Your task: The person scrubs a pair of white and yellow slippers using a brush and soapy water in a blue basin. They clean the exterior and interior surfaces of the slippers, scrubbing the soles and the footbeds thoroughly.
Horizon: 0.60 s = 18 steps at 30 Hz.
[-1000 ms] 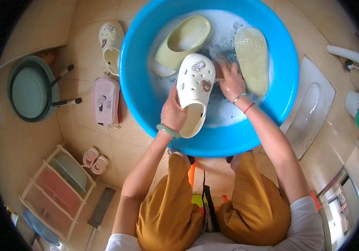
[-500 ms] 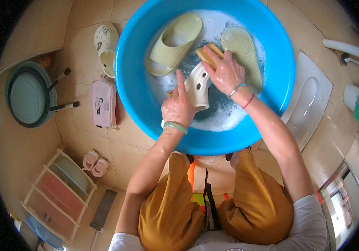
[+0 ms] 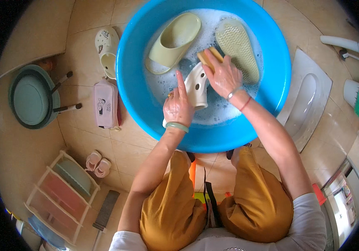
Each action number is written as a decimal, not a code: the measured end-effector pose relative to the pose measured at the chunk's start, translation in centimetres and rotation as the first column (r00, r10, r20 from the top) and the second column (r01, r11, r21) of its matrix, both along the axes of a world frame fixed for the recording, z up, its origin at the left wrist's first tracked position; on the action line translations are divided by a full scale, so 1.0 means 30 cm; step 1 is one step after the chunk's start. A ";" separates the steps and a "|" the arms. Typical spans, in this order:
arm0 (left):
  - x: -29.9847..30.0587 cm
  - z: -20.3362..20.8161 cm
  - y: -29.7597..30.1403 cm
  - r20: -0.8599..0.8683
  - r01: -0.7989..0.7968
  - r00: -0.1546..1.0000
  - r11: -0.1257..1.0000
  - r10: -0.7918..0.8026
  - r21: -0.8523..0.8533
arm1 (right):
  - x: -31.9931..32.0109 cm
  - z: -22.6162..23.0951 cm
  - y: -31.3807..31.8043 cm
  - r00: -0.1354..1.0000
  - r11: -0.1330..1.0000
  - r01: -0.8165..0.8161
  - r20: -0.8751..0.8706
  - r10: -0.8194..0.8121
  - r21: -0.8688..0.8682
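My left hand [image 3: 178, 108] grips a white clog [image 3: 198, 90] with round holes, over soapy water in a large blue basin [image 3: 124, 83]. Its index finger points away along the clog's side. Fingers of my right hand [image 3: 226, 78] are closed on a tan, block-shaped scrub brush [image 3: 211, 57], which presses against the clog's far end. The brush's underside is hidden. At the far left of the basin floats a pale green slipper [image 3: 170, 48], opening up. A second green slipper [image 3: 238, 46] lies sole up beyond my right hand, its zigzag tread showing.
Left of the basin, a cream clog [image 3: 106, 50] and a pink pouch [image 3: 105, 104] lie on the tiles. Stacked green basins [image 3: 31, 96] lean at the wall. Small pink shoes [image 3: 98, 164] sit near a rack [image 3: 62, 196]. A white squat toilet [image 3: 307, 100] is at the right.
The sole-up green slipper sits higher, with its tread more plainly exposed. My right hand and the brush have shifted slightly. My left hand keeps its hold on the white clog.
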<state>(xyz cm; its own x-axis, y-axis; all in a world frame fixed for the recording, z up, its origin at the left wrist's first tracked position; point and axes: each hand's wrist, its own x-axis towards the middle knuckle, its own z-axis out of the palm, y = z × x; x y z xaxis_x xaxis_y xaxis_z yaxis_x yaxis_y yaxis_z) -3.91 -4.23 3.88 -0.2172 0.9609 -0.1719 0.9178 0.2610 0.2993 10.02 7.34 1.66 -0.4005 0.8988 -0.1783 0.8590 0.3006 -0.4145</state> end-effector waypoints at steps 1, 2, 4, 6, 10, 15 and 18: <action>0.002 0.002 -0.004 -0.026 0.015 1.000 1.000 -0.015 0.002 | 0.008 0.028 -0.039 1.000 1.000 -0.004 -0.023 0.003 -0.025; -0.001 0.001 -0.015 -0.055 0.028 0.998 1.000 -0.028 0.000 | 0.006 0.072 -0.085 0.998 0.996 -0.033 -0.058 0.029 -0.078; -0.008 -0.021 -0.035 0.000 0.008 1.000 0.997 -0.008 0.083 | -0.005 0.135 -0.222 0.979 0.980 -0.183 -0.102 0.175 -0.078; -0.003 -0.018 -0.030 -0.002 0.014 1.000 0.993 -0.014 0.114 | 0.019 0.109 -0.215 0.976 0.979 -0.179 -0.147 0.164 -0.099; 0.012 -0.014 -0.019 -0.054 0.041 0.998 0.996 -0.037 0.082 | 0.008 0.054 -0.071 0.996 0.995 -0.074 -0.050 0.071 -0.063; 0.011 -0.019 -0.007 -0.088 0.054 0.995 0.996 -0.048 0.072 | -0.006 0.023 0.014 0.998 0.992 0.057 -0.005 -0.058 -0.115; -0.001 -0.021 -0.027 -0.068 -0.034 0.997 0.999 0.032 -0.035 | -0.004 0.103 -0.144 0.991 0.985 -0.099 -0.103 0.084 -0.145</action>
<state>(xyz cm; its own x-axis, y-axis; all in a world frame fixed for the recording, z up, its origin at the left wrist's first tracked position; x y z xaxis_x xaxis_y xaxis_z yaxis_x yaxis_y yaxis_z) -3.94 -5.03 3.25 -0.2610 0.9464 -0.1902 0.9261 0.3011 0.2273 9.90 3.03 4.74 -0.5016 0.8236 -0.2646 0.7848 0.3046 -0.5397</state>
